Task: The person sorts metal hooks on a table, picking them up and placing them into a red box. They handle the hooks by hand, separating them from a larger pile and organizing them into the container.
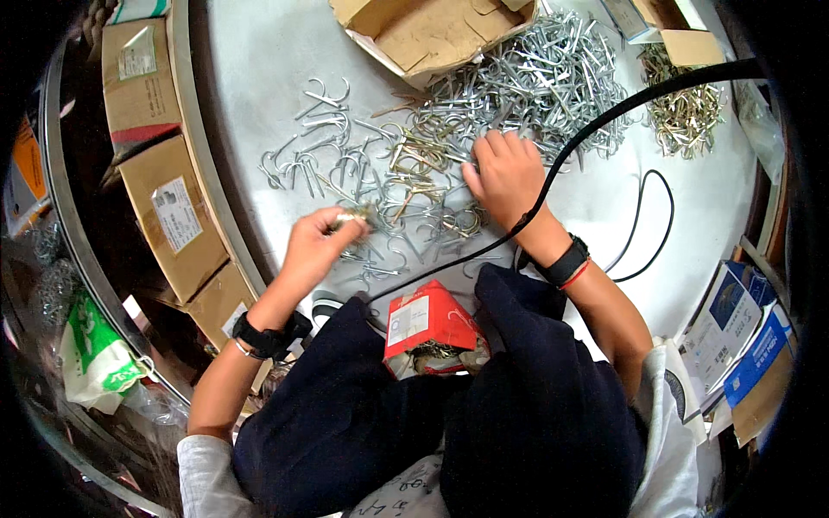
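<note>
- Here's the step as I read it: sorting and gathering hooks by hand, brassy ones picked from among silver ones.
- My left hand [313, 246] has thumb and fingers pinched on a small, blurred bunch [359, 213], seemingly brassy hooks; I can't count them.
- Over to my right hand [508, 177]: fingers curled down at the edge of the silver hooks [557, 86]. Whether they grip anything, I can't tell.
- The loose brassy hooks [413, 158] lie between my hands on the table [237, 65], tangled with silver.
- Next move, I'd judge, calls for fingertips easing one hook free without dragging its neighbours, left pinch kept firm.
- Containers now! Red box [449, 318], between the thighs, mouth toward the body: brassy hooks show inside.
- Top of view, a big carton [423, 39] gapes beside the silver heap; I see cardboard within.
- Upper right, a small box [691, 48] sits open against another brassy heap [682, 108].
- Left side, taped cartons [160, 194]; their contents are hidden from me.
</note>
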Available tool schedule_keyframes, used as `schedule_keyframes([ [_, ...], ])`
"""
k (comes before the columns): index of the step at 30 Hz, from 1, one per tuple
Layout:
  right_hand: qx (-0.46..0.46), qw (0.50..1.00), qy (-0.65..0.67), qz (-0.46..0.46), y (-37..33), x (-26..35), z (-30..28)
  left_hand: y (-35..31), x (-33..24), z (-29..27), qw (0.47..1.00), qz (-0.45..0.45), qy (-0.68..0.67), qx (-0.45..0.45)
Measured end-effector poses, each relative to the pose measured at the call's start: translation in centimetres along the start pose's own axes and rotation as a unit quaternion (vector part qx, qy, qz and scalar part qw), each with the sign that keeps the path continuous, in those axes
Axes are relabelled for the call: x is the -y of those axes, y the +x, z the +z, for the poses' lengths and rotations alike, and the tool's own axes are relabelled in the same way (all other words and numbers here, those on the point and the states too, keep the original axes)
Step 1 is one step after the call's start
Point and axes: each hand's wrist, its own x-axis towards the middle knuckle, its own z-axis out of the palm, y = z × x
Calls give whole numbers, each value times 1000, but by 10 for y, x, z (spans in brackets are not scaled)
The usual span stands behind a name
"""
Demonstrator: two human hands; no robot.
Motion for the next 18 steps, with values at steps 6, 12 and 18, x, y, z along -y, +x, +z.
schedule_keyframes([
  [6, -38, 999, 7, -2, -2, 4, 9, 9, -5, 19, 993, 36, 111, 21],
  [12, -54, 998, 13, -7, -4, 10, 13, 13, -4, 31, 996, 51, 78, -4],
  [18, -51, 997, 49, -43, -5, 25, 14, 23, -5, 36, 999, 10, -34, -3],
])
